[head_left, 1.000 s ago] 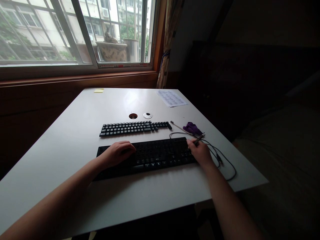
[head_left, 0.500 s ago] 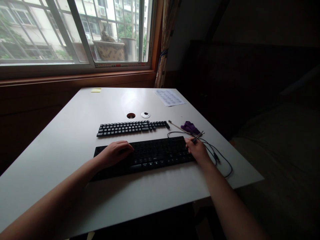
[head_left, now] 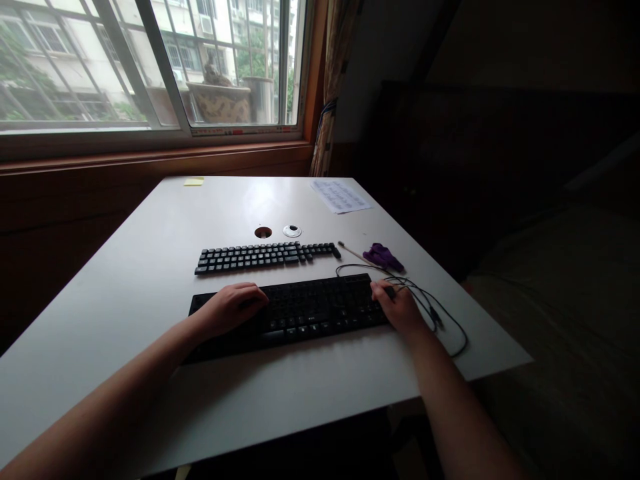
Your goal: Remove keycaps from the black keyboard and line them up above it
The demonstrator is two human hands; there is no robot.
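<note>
A black keyboard [head_left: 310, 308] lies slightly slanted on the white desk, most of its upper key area bare of caps, with caps along the bottom rows. My left hand [head_left: 234, 305] rests on its left half, fingers bent down against it and fingertips hidden. At the keyboard's right end, my right hand [head_left: 395, 305] is closed around a small dark tool with thin prongs [head_left: 393, 291], mostly covered by the fingers. Behind the keyboard, loose black keycaps [head_left: 250, 257] stand in keyboard-like rows.
A black cable [head_left: 457, 327] loops over the desk [head_left: 120, 280] at right. Beyond it lie a purple cloth [head_left: 383, 257] and a thin brush-like stick [head_left: 350, 250]. Farther back are a round cover [head_left: 293, 231], a cable hole [head_left: 263, 232], printed papers [head_left: 343, 196] and yellow notes [head_left: 194, 181].
My right hand has turned and dipped slightly, and the tool's prongs now show less above it. My left hand stays on the keyboard. The view has shifted very slightly.
</note>
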